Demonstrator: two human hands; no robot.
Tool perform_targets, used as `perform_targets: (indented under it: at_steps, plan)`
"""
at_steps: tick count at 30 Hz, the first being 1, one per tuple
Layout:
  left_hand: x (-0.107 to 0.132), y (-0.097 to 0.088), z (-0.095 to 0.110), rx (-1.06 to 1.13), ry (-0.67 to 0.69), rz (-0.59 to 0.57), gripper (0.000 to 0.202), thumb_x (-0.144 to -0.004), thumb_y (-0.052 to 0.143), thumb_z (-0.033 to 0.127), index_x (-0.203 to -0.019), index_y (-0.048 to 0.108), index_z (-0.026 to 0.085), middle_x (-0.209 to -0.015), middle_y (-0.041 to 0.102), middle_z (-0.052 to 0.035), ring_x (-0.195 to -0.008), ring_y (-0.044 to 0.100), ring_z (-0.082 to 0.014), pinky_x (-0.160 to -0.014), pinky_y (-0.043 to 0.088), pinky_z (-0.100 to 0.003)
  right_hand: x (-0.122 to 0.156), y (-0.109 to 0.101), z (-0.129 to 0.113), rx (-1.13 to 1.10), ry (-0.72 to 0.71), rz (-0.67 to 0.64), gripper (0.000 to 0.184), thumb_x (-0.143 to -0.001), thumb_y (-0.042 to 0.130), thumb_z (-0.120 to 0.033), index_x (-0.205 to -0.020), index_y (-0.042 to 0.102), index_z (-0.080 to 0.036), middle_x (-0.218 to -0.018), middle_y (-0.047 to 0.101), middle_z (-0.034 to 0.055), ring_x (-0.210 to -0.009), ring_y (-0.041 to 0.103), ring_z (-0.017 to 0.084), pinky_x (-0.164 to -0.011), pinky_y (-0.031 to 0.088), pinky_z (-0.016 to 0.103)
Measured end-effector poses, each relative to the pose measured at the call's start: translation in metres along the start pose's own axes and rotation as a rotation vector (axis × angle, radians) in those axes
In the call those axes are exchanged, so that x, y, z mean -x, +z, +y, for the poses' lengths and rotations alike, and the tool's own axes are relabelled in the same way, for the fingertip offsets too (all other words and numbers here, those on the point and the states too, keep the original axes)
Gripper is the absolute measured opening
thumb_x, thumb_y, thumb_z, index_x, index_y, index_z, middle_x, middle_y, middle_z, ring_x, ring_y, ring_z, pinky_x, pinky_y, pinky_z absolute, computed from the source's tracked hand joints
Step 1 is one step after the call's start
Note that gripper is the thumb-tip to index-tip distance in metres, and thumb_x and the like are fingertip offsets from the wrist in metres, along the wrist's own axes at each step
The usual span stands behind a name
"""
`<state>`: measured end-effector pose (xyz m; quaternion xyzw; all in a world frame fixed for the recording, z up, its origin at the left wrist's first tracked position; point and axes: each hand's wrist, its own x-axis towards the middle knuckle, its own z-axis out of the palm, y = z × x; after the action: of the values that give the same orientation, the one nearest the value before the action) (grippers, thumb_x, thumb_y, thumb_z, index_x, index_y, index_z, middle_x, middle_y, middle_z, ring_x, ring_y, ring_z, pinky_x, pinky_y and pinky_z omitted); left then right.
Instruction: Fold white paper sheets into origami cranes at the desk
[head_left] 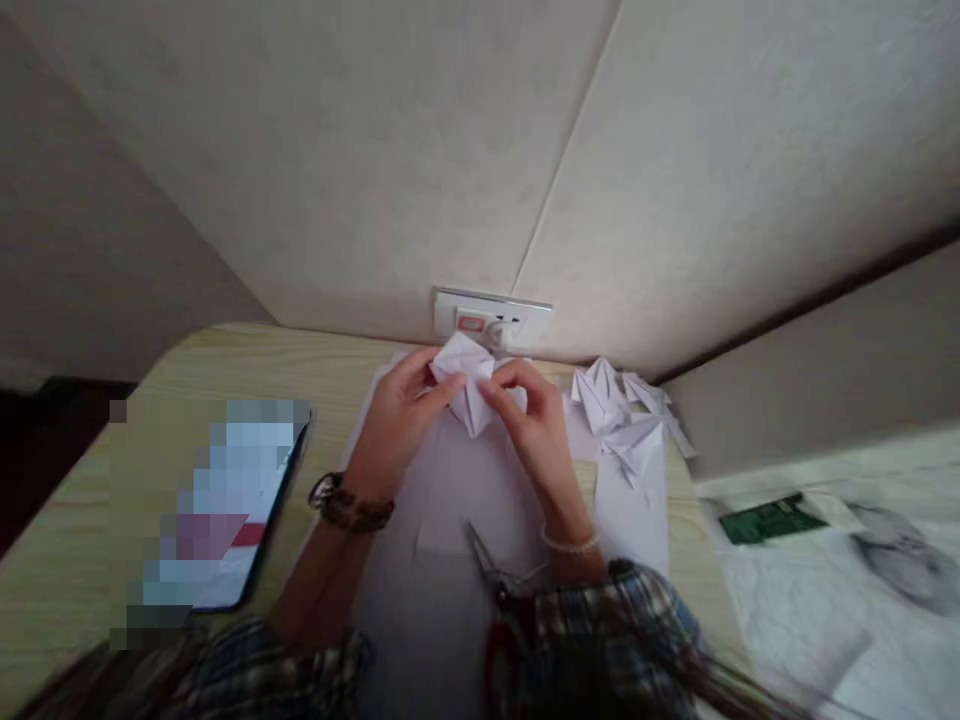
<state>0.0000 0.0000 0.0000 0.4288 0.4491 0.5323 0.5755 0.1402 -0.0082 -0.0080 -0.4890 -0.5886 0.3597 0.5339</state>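
Observation:
A folded white paper (466, 372) with creased flaps is held up between both hands, above the table's far side. My left hand (401, 405) pinches its left edge, thumb across the front. From the right, my right hand (532, 405) grips a flap between thumb and fingers. White paper sheets (465, 480) lie flat beneath. Scissors (499, 590) with red handles rest on these sheets, partly covered by the right sleeve. Several folded paper pieces (611, 410) with pointed flaps sit to the right of my right hand.
On the left of the wooden table (225, 365) lies a phone (262, 520), its screen partly blurred out. A wall socket (525, 320) with a plug stands just behind the paper. Beyond the right edge, a green packet (772, 520) lies on a white surface.

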Motion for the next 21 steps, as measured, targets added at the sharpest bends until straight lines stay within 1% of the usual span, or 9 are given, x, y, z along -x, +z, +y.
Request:
perform_targets:
  at_steps: [4,8,12,16,21]
  plan:
    - [0.0012,-0.0003,-0.0023,-0.023,0.012,-0.013,0.022,-0.075,0.073,0.031,-0.093,0.073,0.017,-0.088,0.073,-0.0012,-0.086,0.062,-0.0169,-0.076,0.045,-0.024,0.0017,0.0007,-0.0014,0.016,-0.01,-0.013,0.021,-0.083,0.065,-0.026,-0.065,0.056,-0.02,-0.066,0.053,-0.0028,-0.067,0.049,0.014,-0.067,0.038,0.028]
    - [0.0015,-0.0009,-0.001,-0.09,0.019,-0.003,0.024,-0.073,0.075,0.034,-0.09,0.074,0.017,-0.087,0.074,-0.0016,-0.082,0.063,-0.0182,-0.072,0.047,-0.025,0.0015,0.0012,0.0001,0.064,-0.055,-0.021,0.025,-0.085,0.063,-0.027,-0.063,0.054,-0.02,-0.064,0.05,-0.0033,-0.066,0.048,0.014,-0.067,0.037,0.029]
    - [0.0018,-0.0007,0.0008,-0.116,0.031,0.005,0.024,-0.07,0.077,0.034,-0.087,0.073,0.017,-0.085,0.074,-0.0012,-0.082,0.064,-0.0185,-0.072,0.048,-0.025,0.001,0.0004,0.0013,0.111,-0.089,-0.024,0.027,-0.086,0.062,-0.028,-0.062,0.052,-0.02,-0.064,0.05,-0.0039,-0.066,0.047,0.013,-0.066,0.037,0.028]
    - [0.0025,0.0012,0.001,-0.025,-0.007,0.03,0.021,-0.069,0.077,0.034,-0.083,0.074,0.018,-0.079,0.073,0.0007,-0.077,0.063,-0.0157,-0.07,0.047,-0.023,0.0012,0.0001,0.0013,0.135,-0.114,-0.028,0.027,-0.086,0.063,-0.027,-0.062,0.052,-0.02,-0.064,0.05,-0.0039,-0.066,0.048,0.014,-0.067,0.037,0.028]
    - [0.0039,0.0039,0.0035,0.143,-0.094,0.081,0.016,-0.066,0.078,0.032,-0.072,0.073,0.018,-0.064,0.067,0.0028,-0.064,0.058,-0.0119,-0.06,0.044,-0.02,0.0018,0.0029,0.0006,0.174,-0.162,-0.067,0.027,-0.085,0.064,-0.023,-0.062,0.052,-0.02,-0.064,0.051,-0.0035,-0.067,0.048,0.014,-0.07,0.036,0.03]
